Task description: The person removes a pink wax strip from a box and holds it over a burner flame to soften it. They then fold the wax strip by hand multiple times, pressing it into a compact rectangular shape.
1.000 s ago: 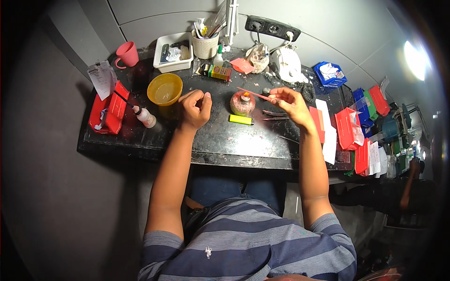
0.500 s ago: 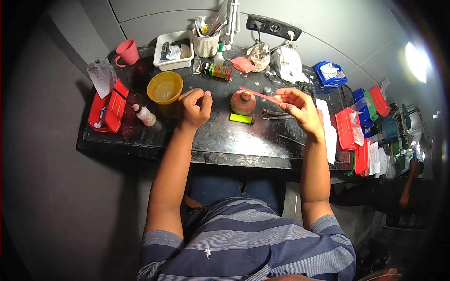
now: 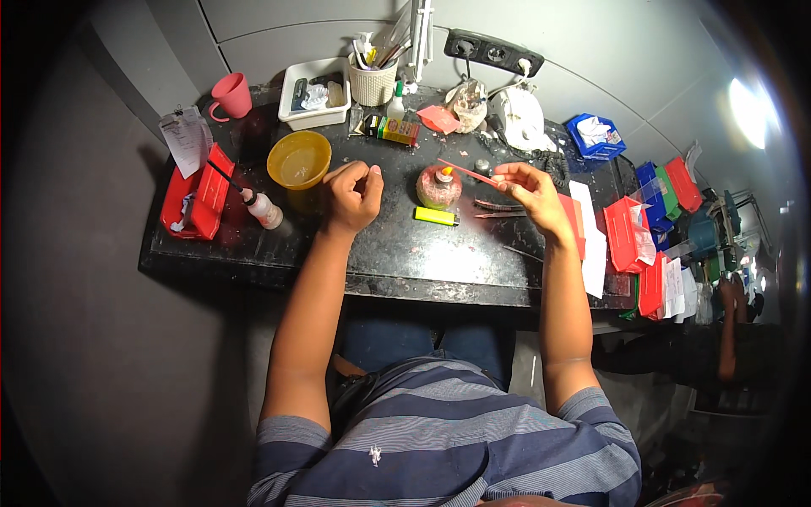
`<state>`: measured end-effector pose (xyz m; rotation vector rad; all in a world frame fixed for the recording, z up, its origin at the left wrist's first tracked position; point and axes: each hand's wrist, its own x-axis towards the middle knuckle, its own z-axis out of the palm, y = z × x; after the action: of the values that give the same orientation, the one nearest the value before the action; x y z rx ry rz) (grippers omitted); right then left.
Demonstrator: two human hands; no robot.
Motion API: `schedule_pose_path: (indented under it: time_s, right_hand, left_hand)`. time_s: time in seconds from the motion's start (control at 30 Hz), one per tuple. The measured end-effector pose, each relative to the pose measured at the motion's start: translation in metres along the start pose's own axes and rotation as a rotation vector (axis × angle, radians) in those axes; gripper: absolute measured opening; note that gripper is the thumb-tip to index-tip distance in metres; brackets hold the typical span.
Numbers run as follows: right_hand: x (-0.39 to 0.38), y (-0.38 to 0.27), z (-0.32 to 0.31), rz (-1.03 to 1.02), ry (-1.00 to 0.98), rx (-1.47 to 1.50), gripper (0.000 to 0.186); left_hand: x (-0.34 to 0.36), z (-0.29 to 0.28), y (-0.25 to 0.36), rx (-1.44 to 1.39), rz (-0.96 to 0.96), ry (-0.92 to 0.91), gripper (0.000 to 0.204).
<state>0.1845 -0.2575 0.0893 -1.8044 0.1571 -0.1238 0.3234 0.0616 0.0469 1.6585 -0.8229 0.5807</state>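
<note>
My right hand (image 3: pixel 534 196) pinches one end of a thin pink wax strip (image 3: pixel 467 171) between thumb and fingertips. The strip slants up to the left, its free part over the flame of a round spirit burner (image 3: pixel 438 190). My left hand (image 3: pixel 353 194) is closed in a fist left of the burner; whatever may be inside its fingers is hidden. A yellow-green lighter (image 3: pixel 436 216) lies in front of the burner. Metal tweezers (image 3: pixel 498 215) rest on the black table just left of my right hand.
A yellow bowl (image 3: pixel 299 159) with liquid stands beside my left hand, near a small bottle with a brush (image 3: pixel 263 211). Red bins (image 3: pixel 627 237) and papers (image 3: pixel 594 253) flank the right side. White tray (image 3: pixel 314 95), brush pot (image 3: pixel 372 81) and pink mug (image 3: pixel 231 95) stand behind.
My right hand has tilted slightly, and the pink wax strip now shows a narrower edge over the flame. The flame looks larger. My left fist stays in place.
</note>
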Motion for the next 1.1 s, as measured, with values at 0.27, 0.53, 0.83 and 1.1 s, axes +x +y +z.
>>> schedule_pose_path:
  time_s: [0.27,0.53,0.83,1.1]
  right_hand:
    - [-0.018,-0.034,0.007,-0.091,-0.042,0.031,0.037]
    - [-0.02,-0.029,0.004,-0.097,-0.041,0.023,0.036]
    - [-0.01,0.004,-0.006,-0.054,-0.003,-0.042,0.034]
    - [-0.012,0.001,-0.006,-0.021,0.009,-0.014,0.034]
  left_hand:
    - [-0.001,0.0,-0.001,0.004,0.005,-0.005,0.035]
    - [-0.002,0.001,-0.002,0.007,-0.024,-0.018,0.036]
    - [-0.002,0.001,-0.001,0.01,-0.03,-0.014,0.036]
    - [-0.002,0.002,-0.002,0.016,0.005,0.003,0.036]
